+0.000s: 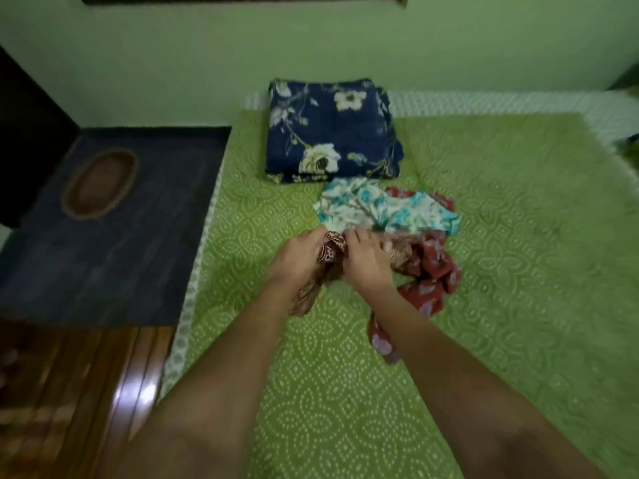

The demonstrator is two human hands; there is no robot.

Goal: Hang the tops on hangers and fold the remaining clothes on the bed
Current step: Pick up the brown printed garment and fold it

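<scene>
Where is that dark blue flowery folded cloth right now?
The dark blue floral cloth lies folded at the far edge of the green bedspread, by the wall, just beyond the white-and-turquoise garment.

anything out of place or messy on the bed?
Yes: a red floral garment and a white-and-teal floral one lie crumpled in a heap mid-bed, unfolded. Both hands grip a brown patterned cloth. The navy floral stack behind is neatly folded.

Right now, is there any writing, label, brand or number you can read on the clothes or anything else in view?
None: no readable text anywhere in view.
The clothes under the left hand and right hand, the folded blue blanket and the green bedspread show only prints; no tag is visible.
</scene>
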